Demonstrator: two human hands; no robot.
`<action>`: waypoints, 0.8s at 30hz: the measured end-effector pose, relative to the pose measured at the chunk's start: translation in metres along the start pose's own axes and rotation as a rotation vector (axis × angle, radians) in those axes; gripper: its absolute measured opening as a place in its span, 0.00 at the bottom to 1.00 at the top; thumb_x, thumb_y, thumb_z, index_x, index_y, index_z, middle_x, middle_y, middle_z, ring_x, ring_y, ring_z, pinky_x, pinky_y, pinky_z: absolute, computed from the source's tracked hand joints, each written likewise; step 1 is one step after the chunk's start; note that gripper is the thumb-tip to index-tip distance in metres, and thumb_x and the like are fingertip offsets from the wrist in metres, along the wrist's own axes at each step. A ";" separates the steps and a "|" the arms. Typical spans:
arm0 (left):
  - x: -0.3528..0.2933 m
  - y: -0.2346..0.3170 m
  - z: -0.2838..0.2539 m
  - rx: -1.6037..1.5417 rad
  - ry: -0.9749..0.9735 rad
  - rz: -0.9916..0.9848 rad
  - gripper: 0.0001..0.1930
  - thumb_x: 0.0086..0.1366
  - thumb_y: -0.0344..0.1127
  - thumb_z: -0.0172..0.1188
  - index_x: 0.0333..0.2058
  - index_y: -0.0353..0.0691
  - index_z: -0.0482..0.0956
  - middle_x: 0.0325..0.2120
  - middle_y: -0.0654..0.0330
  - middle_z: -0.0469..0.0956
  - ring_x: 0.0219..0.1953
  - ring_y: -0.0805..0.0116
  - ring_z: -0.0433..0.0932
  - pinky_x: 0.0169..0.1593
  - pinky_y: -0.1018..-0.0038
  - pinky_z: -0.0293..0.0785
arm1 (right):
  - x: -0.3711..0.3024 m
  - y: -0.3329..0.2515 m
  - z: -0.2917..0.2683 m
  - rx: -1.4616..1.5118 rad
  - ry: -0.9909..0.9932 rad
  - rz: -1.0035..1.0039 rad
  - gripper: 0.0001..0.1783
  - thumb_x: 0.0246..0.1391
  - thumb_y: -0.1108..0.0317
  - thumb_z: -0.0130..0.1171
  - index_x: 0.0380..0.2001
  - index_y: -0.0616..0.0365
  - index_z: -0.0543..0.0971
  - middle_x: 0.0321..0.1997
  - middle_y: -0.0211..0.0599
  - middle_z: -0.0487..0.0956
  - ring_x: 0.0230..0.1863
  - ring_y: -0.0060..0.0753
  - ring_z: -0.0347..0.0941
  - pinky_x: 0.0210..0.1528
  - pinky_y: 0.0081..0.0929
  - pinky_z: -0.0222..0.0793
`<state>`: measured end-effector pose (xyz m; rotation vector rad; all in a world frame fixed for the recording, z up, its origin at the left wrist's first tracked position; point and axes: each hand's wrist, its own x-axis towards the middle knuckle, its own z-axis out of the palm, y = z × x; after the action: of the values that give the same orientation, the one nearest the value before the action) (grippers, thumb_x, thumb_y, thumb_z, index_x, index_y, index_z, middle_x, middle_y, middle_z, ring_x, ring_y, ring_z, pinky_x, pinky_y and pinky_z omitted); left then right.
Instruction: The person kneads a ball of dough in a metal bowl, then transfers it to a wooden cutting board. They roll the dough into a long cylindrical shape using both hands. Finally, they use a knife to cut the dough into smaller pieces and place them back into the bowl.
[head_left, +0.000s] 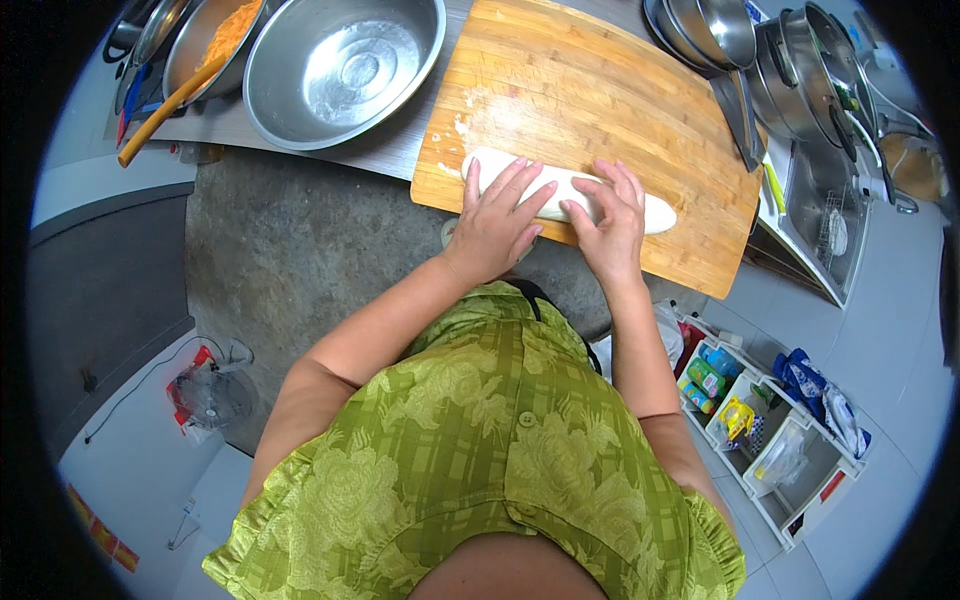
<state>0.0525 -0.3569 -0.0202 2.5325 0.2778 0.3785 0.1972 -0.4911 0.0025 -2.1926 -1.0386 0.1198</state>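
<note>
A thick white log of dough [657, 214] lies along the near edge of a wooden board [590, 90]. My left hand [497, 215] rests on the log's left part with its fingers spread. On the right part lies my right hand [612, 215], its fingers stretched over the top and its thumb apart on the near side. Neither hand grips the dough; both press on it from above. White dough scraps [460, 125] stick to the board beyond the log's left end.
Left of the board stands a wide steel basin [270, 95]. Beyond it, a bowl of orange shreds [232, 32] has a wooden handle [165, 115] leaning out. A cleaver [735, 118] lies on the board's right edge, near stacked steel pots [790, 85] and a sink [815, 200].
</note>
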 end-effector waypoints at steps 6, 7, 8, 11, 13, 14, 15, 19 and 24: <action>-0.002 -0.003 -0.001 -0.087 0.037 -0.032 0.30 0.62 0.38 0.65 0.64 0.51 0.72 0.69 0.52 0.63 0.72 0.45 0.57 0.70 0.34 0.42 | -0.001 -0.002 0.001 0.018 0.075 -0.037 0.04 0.50 0.73 0.68 0.30 0.59 0.83 0.48 0.42 0.82 0.62 0.55 0.70 0.64 0.48 0.62; -0.003 -0.004 -0.002 -0.106 0.049 -0.040 0.30 0.61 0.38 0.65 0.63 0.51 0.73 0.68 0.52 0.63 0.72 0.44 0.57 0.70 0.34 0.42 | -0.002 -0.003 -0.001 0.018 0.080 -0.036 0.03 0.51 0.73 0.66 0.30 0.59 0.82 0.46 0.42 0.81 0.61 0.55 0.71 0.63 0.48 0.62; -0.004 -0.003 -0.003 -0.093 0.057 -0.039 0.29 0.61 0.37 0.65 0.63 0.51 0.73 0.68 0.52 0.63 0.72 0.45 0.57 0.70 0.34 0.42 | -0.004 -0.004 -0.003 0.017 0.086 -0.035 0.03 0.52 0.73 0.65 0.30 0.60 0.81 0.45 0.43 0.81 0.59 0.55 0.72 0.63 0.48 0.63; -0.004 -0.001 -0.010 -0.066 0.075 -0.036 0.28 0.61 0.36 0.65 0.61 0.51 0.75 0.68 0.52 0.64 0.72 0.45 0.57 0.70 0.34 0.41 | -0.011 -0.001 -0.007 0.048 0.101 -0.030 0.03 0.54 0.73 0.63 0.31 0.59 0.79 0.41 0.44 0.80 0.54 0.54 0.74 0.60 0.47 0.64; -0.005 -0.001 -0.013 -0.064 0.083 -0.032 0.28 0.61 0.35 0.65 0.61 0.51 0.75 0.68 0.53 0.64 0.72 0.45 0.57 0.70 0.33 0.41 | -0.017 -0.002 -0.007 0.077 0.112 -0.006 0.03 0.55 0.73 0.63 0.32 0.60 0.79 0.40 0.45 0.80 0.51 0.53 0.75 0.59 0.46 0.66; -0.005 -0.001 -0.014 -0.061 0.079 -0.028 0.27 0.60 0.35 0.65 0.60 0.52 0.75 0.67 0.53 0.64 0.72 0.45 0.57 0.70 0.33 0.41 | -0.020 -0.003 -0.007 0.090 0.119 0.017 0.03 0.55 0.73 0.63 0.32 0.60 0.79 0.39 0.46 0.80 0.50 0.53 0.76 0.58 0.45 0.67; -0.005 -0.001 -0.015 -0.058 0.075 -0.024 0.27 0.60 0.35 0.65 0.60 0.52 0.76 0.67 0.54 0.64 0.72 0.45 0.57 0.70 0.33 0.40 | -0.022 -0.004 -0.007 0.104 0.127 0.041 0.03 0.55 0.74 0.63 0.32 0.60 0.79 0.39 0.46 0.80 0.48 0.53 0.76 0.56 0.44 0.68; -0.008 0.000 -0.013 -0.064 0.063 0.000 0.26 0.60 0.33 0.66 0.59 0.53 0.77 0.67 0.54 0.64 0.72 0.45 0.57 0.70 0.32 0.39 | -0.030 0.002 0.002 0.342 0.213 0.167 0.02 0.60 0.74 0.61 0.33 0.61 0.78 0.38 0.42 0.80 0.46 0.38 0.78 0.52 0.33 0.72; -0.013 0.001 -0.012 -0.075 0.066 0.001 0.24 0.60 0.33 0.65 0.56 0.53 0.79 0.66 0.55 0.66 0.72 0.45 0.58 0.70 0.32 0.39 | -0.030 -0.008 -0.007 0.765 0.223 0.347 0.04 0.67 0.73 0.57 0.38 0.63 0.77 0.38 0.32 0.81 0.41 0.21 0.77 0.51 0.21 0.71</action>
<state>0.0367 -0.3552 -0.0123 2.4494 0.2826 0.4649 0.1747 -0.5129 0.0065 -1.6040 -0.3756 0.3561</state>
